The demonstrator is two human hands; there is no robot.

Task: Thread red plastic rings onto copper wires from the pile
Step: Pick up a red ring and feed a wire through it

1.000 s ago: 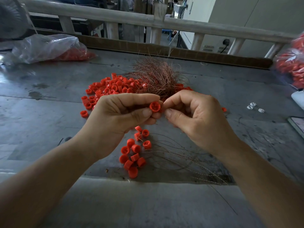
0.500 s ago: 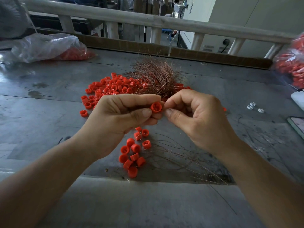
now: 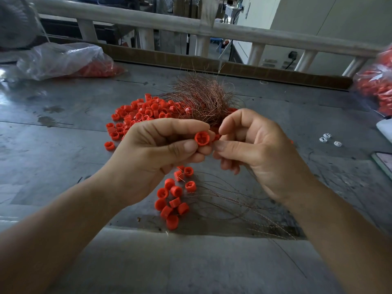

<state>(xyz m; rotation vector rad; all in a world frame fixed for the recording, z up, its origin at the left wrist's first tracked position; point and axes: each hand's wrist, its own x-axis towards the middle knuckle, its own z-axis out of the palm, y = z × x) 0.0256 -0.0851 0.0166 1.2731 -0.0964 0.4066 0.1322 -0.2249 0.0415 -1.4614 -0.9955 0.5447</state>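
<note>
Now, the ring (image 3: 202, 138): red, held up over the table (image 3: 63, 128), its open face with a small cross inside turned toward the person.
left hand (image 3: 152, 151): thumb and fingertips pinch the ring; the other fingers are curled in beneath it.
right hand (image 3: 261, 153): fingers curled, thumb and forefinger tips drawn up just beside the ring. A bit of red shows between them, and from where I stand I cannot tell whether they grip a wire or anything at all.
pile (image 3: 144, 111): loose red rings spread on the table beyond the left hand, its right edge running under the wire heap.
wire heap (image 3: 203, 96): a bristly tangle of copper wire behind both hands, partly lying over the pile.
cluster (image 3: 171, 196): a small bunch of red rings on the table below the hands, near the person.
wires (image 3: 233, 200): thin strands fanning out from the cluster to the right, flat along the table.
left bag (image 3: 63, 60): clear plastic, red pieces inside, at the table's far left.
right bag (image 3: 377, 88): clear plastic full of red pieces, at the right edge.
white bits (image 3: 327, 139): a few small pieces right of the right hand, well apart from the rings.
rail (image 3: 191, 26): pale, with posts, running beyond the table's far edge.
</note>
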